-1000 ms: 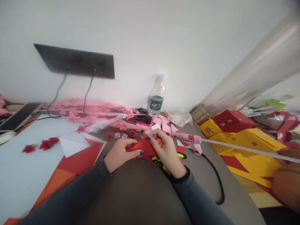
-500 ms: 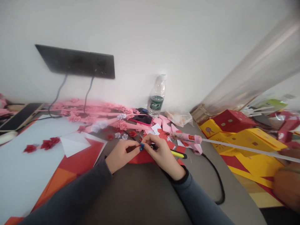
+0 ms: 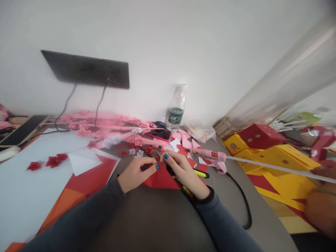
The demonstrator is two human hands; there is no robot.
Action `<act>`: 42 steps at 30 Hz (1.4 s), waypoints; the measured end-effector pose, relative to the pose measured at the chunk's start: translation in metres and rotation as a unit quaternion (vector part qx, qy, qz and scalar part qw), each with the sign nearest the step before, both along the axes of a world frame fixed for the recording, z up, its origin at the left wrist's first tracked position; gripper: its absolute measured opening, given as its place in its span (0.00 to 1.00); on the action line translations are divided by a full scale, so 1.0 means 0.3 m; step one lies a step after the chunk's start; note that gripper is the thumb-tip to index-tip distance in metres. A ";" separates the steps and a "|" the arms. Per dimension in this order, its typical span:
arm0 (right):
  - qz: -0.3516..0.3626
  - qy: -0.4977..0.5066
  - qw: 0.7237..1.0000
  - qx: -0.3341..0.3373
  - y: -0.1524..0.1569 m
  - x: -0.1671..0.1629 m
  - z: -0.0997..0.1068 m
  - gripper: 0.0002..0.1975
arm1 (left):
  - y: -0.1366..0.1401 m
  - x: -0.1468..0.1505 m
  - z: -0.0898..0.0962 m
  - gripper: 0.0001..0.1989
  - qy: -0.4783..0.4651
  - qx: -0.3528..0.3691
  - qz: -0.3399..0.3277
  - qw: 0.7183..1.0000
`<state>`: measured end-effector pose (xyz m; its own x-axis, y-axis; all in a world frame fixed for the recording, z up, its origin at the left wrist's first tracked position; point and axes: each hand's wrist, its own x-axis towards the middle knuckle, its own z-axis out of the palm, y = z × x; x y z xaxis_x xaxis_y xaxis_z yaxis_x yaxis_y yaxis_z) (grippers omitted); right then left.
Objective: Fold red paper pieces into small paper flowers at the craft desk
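Note:
A sheet of red paper (image 3: 163, 179) hangs folded or bent between my hands, just above the grey tabletop. My left hand (image 3: 135, 174) pinches its left upper edge between thumb and fingers. With thumb and fingertips closed, my right hand (image 3: 183, 171) grips the top of the same paper. Beneath the right palm shows a black and yellow tool (image 3: 187, 190), mostly hidden; whether the palm holds it I cannot tell. Another yellow and black handle (image 3: 201, 173) lies just right of that hand. A pink glue gun (image 3: 210, 154) with a long white glue stick rests behind it.
A water bottle (image 3: 175, 110) stands by the wall beside a phone (image 3: 159, 133). Pink paper flowers (image 3: 105, 120), red paper flowers (image 3: 56, 160) and paper scraps lie around. Yellow boxes (image 3: 278, 159) and another person's arm (image 3: 321, 210) are at right. A black cable (image 3: 246, 199) curves along the table.
My right thumb has lifted up and away from the left thumb. More of the red paper and the black and yellow tool now shows between and under my hands.

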<state>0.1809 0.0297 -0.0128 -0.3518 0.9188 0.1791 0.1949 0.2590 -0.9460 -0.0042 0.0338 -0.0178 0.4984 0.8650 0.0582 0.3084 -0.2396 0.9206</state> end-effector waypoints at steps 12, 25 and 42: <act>0.040 0.016 0.997 -0.064 0.001 0.011 0.007 0.16 | -0.002 -0.004 0.012 0.15 -0.008 0.007 -0.005 1.000; 0.090 0.044 0.992 -0.075 -0.009 0.016 0.019 0.16 | -0.003 -0.016 0.010 0.17 0.000 0.065 -0.069 0.995; 0.011 -0.080 0.980 0.184 -0.024 0.015 0.033 0.09 | -0.017 -0.026 0.015 0.06 -0.042 0.242 0.027 0.969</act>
